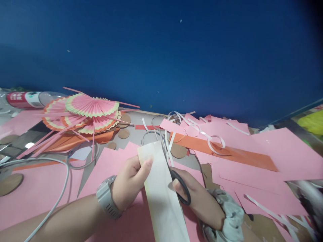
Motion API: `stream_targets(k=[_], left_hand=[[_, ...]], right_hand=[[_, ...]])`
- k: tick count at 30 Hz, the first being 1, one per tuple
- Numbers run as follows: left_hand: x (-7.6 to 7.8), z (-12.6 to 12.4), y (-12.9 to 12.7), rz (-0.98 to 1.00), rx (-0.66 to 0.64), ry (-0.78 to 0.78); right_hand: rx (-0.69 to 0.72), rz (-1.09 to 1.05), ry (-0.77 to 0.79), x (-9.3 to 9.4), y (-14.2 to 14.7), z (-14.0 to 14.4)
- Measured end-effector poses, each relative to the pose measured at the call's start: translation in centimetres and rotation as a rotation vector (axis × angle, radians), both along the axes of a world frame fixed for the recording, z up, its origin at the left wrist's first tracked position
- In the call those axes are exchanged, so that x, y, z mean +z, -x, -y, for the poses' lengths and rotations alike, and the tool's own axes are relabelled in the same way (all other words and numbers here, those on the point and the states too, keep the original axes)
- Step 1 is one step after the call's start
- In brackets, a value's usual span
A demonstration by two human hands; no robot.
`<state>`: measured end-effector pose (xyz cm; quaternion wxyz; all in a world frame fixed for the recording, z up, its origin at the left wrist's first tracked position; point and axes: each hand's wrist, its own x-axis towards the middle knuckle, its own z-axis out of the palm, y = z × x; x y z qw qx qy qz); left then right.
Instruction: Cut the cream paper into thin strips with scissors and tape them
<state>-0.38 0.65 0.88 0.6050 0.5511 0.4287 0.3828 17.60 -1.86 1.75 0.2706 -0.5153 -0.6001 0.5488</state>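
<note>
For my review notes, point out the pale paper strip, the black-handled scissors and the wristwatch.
Pale paper strip (164, 198): head view, on the middle of its broad face.
Black-handled scissors (187, 194): head view, on the rim of the handle loop.
Wristwatch (110, 202): head view, on its grey band.

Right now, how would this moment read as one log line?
left hand: holds pale paper strip | right hand: holds black-handled scissors at strip's right edge | around: pink sheets, pleated paper fans
</note>
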Motion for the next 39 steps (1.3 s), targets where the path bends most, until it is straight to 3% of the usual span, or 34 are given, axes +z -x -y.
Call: stream_targets(k=[11, 24, 39], left_hand=[[-0.27, -0.04, 0.14, 0.049, -0.021, 0.011], [0.16, -0.04, -0.01, 0.019, -0.062, 0.032], [0.05, 0.17, 0.15, 0.027, -0.088, 0.021]], right_hand=[[0.062, -0.158, 0.000, 0.28, 0.33, -0.33], [0.078, 0.032, -0.147, 0.16, -0.15, 0.02], [0.104, -0.015, -0.157, -0.21, -0.10, 0.11]])
